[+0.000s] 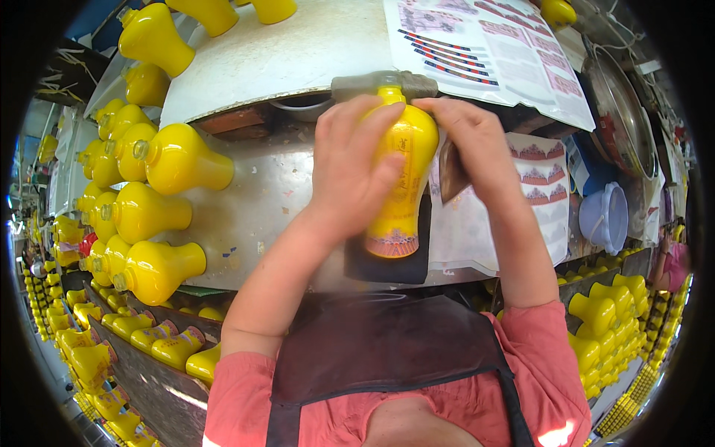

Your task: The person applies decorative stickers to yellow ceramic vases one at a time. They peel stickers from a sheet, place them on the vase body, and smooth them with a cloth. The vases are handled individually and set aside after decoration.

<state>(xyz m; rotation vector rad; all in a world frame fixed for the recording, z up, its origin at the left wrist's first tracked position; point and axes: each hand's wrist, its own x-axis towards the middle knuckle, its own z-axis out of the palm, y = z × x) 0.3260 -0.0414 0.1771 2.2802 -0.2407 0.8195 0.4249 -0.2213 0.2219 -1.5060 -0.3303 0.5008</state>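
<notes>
A glossy yellow bottle (411, 160) lies on its side in front of me, its clear neck pointing away and its foot towards me. Thin vertical lettering and a purple-pink patterned band round the foot decorate it. My left hand (356, 153) is closed over its left side, thumb across the body. On the far right shoulder, the fingertips of my right hand (471, 138) touch the bottle. Tucked in that right hand is a flat brown piece (451, 173), like a scraper blade. Under the bottle lies a dark cloth pad (365, 264); its neck rests by a grey-brown rag (350, 87).
Several plain yellow bottles (186, 160) lie stacked at the left of the metal table (253, 201). Printed decal sheets (540, 171) lie right of the bottle, with more on the white board (320, 45). A lavender bucket (605, 217) stands at the right. Bottle-filled trays (160, 387) flank me.
</notes>
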